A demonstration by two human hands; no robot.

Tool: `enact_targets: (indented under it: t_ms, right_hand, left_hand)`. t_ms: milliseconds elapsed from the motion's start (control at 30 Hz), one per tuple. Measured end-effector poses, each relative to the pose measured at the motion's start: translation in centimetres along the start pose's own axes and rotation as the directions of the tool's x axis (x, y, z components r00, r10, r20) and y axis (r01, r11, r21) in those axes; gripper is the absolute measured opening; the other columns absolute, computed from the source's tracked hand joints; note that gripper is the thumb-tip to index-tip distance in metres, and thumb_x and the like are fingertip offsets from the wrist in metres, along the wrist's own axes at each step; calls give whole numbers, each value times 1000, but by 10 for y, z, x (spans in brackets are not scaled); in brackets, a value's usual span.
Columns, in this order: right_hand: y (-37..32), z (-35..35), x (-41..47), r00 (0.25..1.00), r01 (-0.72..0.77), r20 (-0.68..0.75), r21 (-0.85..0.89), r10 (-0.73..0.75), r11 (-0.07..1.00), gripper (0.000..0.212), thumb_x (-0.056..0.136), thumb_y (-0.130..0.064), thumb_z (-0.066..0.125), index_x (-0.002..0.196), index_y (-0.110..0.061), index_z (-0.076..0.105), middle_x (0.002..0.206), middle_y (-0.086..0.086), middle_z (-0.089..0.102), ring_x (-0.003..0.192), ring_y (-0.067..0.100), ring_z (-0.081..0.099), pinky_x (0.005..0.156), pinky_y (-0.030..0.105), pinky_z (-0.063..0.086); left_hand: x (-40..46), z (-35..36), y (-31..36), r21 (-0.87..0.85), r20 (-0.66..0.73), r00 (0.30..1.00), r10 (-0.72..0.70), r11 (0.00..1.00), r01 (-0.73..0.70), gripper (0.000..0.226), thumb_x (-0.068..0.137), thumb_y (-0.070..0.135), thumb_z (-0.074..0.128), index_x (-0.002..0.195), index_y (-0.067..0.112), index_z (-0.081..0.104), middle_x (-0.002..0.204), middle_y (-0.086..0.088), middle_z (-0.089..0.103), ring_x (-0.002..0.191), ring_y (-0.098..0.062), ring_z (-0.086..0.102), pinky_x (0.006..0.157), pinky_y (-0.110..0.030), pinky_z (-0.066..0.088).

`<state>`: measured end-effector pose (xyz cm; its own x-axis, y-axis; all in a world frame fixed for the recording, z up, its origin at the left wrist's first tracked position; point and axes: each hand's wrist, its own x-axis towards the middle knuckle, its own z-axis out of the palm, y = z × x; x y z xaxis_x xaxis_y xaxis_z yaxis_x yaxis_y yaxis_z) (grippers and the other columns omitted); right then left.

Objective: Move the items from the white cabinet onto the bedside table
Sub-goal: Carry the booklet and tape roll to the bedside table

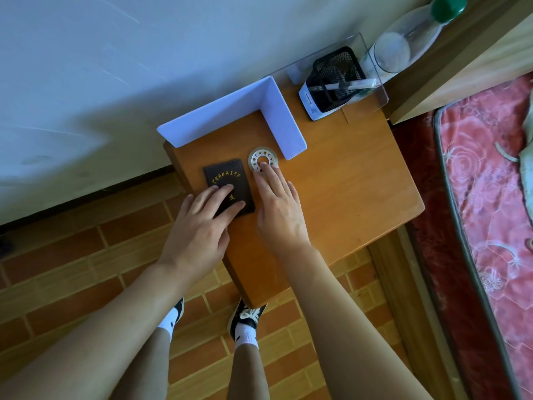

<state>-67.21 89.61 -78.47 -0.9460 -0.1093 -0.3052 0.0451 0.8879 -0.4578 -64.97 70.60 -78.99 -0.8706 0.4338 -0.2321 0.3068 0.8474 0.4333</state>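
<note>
While hands press, bookend (230, 122) behind, pen holder (331, 82) beyond

A wooden bedside table (346, 192) stands against a pale, scuffed wall (115, 67), with a dark skirting strip where wall meets floor. Left of and in front of the table, the floor (72, 269) is laid in orange-brown brick-pattern tiles. Right of the table lies a bed with a red floral mattress (484, 197) and light wooden headboard (476, 62).

booklet (227, 183) half under left hand (199, 229), bottle (409, 44) cropped
</note>
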Motion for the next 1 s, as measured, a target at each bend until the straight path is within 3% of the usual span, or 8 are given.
enact_targets:
  t_ms: [400,533,700,1000]
  right_hand:
    - [-5,-6,18,1000,22,-14,0,-22,1000,71,95,3,50,161,-17,36,171,1,27,162,19,7,130,47,15]
    - [-3,-8,6,999,38,-25,-43,-39,998,72,92,5,53,160,-15,38,171,2,28,162,21,10,128,44,17]
    - [-2,-8,-1,995,54,94,-100,-44,994,73,97,1,55,163,-16,31,175,-1,13,163,22,2,129,44,13]
    - [-8,-13,19,995,34,97,-92,-25,995,76,100,-1,52,167,-18,20,176,-1,5,162,21,-4,132,43,8]
  left_hand:
    - [18,-8,13,13,-30,997,-75,997,76,61,93,19,65,152,26,51,164,-5,37,150,-31,33,114,-64,38]
    - [10,-7,0,8,-46,999,26,1000,-25,54,93,17,64,147,23,58,162,-7,41,151,-32,35,113,-63,39]
    - [-3,-4,-14,81,58,997,47,995,-51,64,96,27,62,158,31,44,173,-2,21,159,-31,19,119,-66,32]
    - [14,-5,-2,101,42,999,-31,995,26,66,98,33,58,161,31,36,174,-5,18,160,-34,16,122,-65,28]
